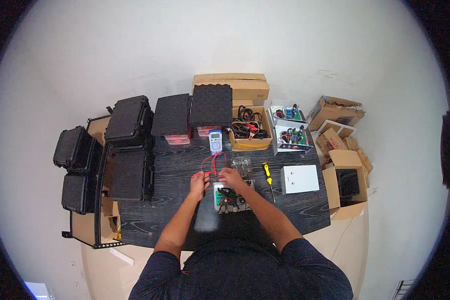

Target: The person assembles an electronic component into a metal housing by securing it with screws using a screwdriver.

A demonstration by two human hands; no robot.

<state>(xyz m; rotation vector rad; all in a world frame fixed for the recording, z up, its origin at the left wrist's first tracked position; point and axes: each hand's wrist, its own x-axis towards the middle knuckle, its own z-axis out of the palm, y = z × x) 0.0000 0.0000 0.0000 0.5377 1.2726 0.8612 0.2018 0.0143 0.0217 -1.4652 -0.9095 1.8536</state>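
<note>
A blue and grey multimeter (pixel 215 140) stands at the back of the dark table (pixel 160 210), with red test leads (pixel 212 163) looping toward me. My left hand (pixel 199 182) is closed on a red probe just left of a circuit board in a metal tray (pixel 231 198). My right hand (pixel 232 177) pinches the other lead at the board's back edge. A small clear plastic bag (pixel 241 162) lies behind my right hand.
A yellow-handled screwdriver (pixel 268 176) and a white metal cover (pixel 299 179) lie to the right. Black hard cases (pixel 130 150), foam pads (pixel 211 106), a cable-filled carton (pixel 250 129) and white boxes with boards (pixel 290 134) ring the table. Cardboard boxes (pixel 346 185) stand on the right.
</note>
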